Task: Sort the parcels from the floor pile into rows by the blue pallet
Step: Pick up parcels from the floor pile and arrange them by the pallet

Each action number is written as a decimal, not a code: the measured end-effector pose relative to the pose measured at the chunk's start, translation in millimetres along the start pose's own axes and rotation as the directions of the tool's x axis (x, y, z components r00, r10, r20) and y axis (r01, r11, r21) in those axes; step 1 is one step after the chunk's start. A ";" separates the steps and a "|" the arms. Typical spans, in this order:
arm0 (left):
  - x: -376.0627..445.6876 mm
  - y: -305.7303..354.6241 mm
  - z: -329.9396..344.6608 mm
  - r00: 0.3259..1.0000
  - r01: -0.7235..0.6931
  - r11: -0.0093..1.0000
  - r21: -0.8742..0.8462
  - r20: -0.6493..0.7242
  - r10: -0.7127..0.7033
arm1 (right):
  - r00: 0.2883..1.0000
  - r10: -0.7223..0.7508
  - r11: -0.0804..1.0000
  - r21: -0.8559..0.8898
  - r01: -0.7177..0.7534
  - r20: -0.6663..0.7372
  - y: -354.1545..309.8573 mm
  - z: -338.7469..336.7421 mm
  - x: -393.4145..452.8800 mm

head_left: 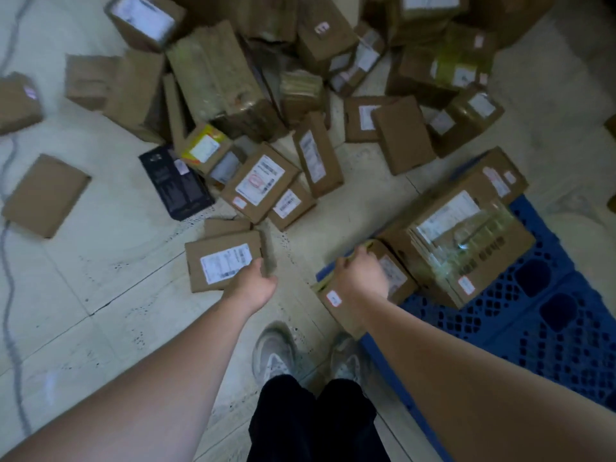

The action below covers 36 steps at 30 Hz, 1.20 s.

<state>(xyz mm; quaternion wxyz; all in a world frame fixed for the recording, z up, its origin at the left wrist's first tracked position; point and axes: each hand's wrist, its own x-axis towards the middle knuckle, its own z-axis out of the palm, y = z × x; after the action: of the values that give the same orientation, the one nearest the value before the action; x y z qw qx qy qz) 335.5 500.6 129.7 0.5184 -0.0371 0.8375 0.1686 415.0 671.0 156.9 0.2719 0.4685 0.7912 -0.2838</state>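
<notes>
At the blue pallet corner, the right hand grips one parcel, the left hand another labelled parcel.

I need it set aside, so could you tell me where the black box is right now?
In the head view the black box lies on the floor at the left front edge of the pile, just left of the yellow-labelled parcel and beyond the left hand.

Both forearms are bare, no sleeves showing; dark black trousers cover the legs; grey-white worn trainers on both feet.
</notes>
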 end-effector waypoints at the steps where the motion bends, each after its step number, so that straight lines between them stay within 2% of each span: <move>1: 3.0 -12.9 -8.8 0.999 0.027 1.000 -0.011 -0.019 -0.027 | 0.998 -0.055 0.998 0.008 0.055 0.019 -17.5 4.6 4.4; 4: 20.5 -59.1 -24.6 0.994 0.094 0.994 -0.057 -0.047 -0.096 | 0.980 -0.169 0.986 0.010 0.169 0.101 -64.6 35.0 20.7; 8: 67.5 -121.7 -16.1 0.985 0.146 0.980 -0.132 -0.070 -0.157 | 0.942 -0.281 0.959 0.093 0.269 0.180 -103.3 113.6 54.6; 10: 104.0 -152.1 -6.5 0.958 0.235 0.954 -0.188 -0.120 -0.260 | 0.928 -0.294 0.956 0.074 0.285 0.229 -109.4 162.3 74.9; 12: 137.2 -175.8 1.1 0.901 0.346 0.873 -0.345 -0.136 -0.411 | 0.926 -0.247 0.969 0.047 0.244 0.285 -109.3 207.5 92.4; 16: 170.9 -193.6 6.5 0.919 0.244 0.767 -0.594 -0.110 -0.378 | 0.905 -0.216 0.973 0.155 0.170 0.367 -96.7 261.0 108.4; 19: 148.0 -187.2 3.5 0.897 0.173 0.694 -0.699 -0.178 -0.404 | 0.926 -0.170 0.971 0.215 0.100 0.336 -84.8 233.2 96.9; 24: 56.9 -130.4 -9.5 0.885 0.171 0.663 -0.729 -0.182 -0.428 | 0.936 -0.165 0.977 0.184 0.111 0.311 -55.6 125.5 45.8; 27: 16.3 -88.1 -14.7 0.917 0.224 0.679 -0.699 -0.085 -0.390 | 0.949 -0.190 0.975 0.165 0.151 0.252 -38.4 57.8 19.7; 31: -26.3 -26.9 -13.0 0.963 0.266 0.812 -0.519 0.104 -0.248 | 0.969 -0.201 0.976 0.110 0.186 0.144 -1.6 -8.5 6.1; 34: -45.3 7.0 3.3 0.958 0.272 0.815 -0.512 0.226 -0.178 | 0.976 -0.171 0.985 0.060 0.164 0.136 33.4 -39.1 12.3; 36: -46.8 18.7 20.8 0.940 0.316 0.790 -0.526 0.288 -0.184 | 0.972 -0.172 0.985 0.057 0.165 0.161 57.5 -45.9 19.1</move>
<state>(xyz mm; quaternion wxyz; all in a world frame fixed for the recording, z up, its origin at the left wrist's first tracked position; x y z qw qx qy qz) 370.4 519.6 167.1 0.5916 -0.2809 0.6742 0.3413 451.0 737.5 164.2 0.3013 0.3804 0.7966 -0.3605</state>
